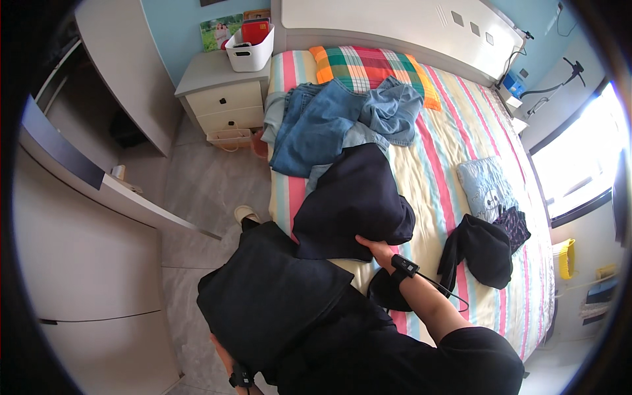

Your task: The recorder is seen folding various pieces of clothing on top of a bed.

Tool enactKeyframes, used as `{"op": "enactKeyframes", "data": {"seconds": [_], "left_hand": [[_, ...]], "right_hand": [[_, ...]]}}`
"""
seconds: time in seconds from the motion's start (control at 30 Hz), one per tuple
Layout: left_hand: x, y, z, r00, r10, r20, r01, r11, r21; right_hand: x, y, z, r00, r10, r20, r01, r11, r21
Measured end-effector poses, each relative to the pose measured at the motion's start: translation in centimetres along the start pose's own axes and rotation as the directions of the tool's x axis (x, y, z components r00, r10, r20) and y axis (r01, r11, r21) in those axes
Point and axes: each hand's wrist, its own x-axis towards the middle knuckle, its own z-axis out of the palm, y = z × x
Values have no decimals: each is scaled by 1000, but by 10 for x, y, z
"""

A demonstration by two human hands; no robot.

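Note:
A dark navy garment lies on the bed, spread over part of a pile of blue denim clothes. My right hand grips its near edge, thumb on top and fingers largely hidden by the cloth. A black garment drapes over my lap. My left hand is at that garment's lower left edge; the cloth hides its fingers. Both wrists wear a small black device, with a cable on the right one.
The striped bed carries a plaid pillow, a light blue cushion and a crumpled black garment. Left of it stands a nightstand bearing a white basket. A wardrobe is at left, a window at right.

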Motion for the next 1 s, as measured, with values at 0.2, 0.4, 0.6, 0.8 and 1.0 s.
{"op": "enactKeyframes", "data": {"seconds": [0.2, 0.4, 0.6, 0.8, 1.0], "left_hand": [[-13, 10, 24, 998, 36, -47, -32, 996, 84], [8, -11, -15, 1000, -11, 24, 13, 998, -62], [21, 1, -56, 945, 183, -269, -18, 856, 517], [-56, 138, 60, 729, 682, -65, -602, 683, 415], [-148, 193, 179, 422, 734, 532, -801, 577, -159]], "right_hand": [[-7, -12, 4, 1000, -3, 4, 3, 1000, -10], [-10, -10, 6, 996, -70, -48, 71, 997, 11], [-13, -16, 10, 999, -50, -22, 50, 999, -14], [-3, -7, -8, 1000, -19, -11, 18, 997, -77], [-2, -7, 5, 1000, -10, -13, 10, 1000, 14]]}}
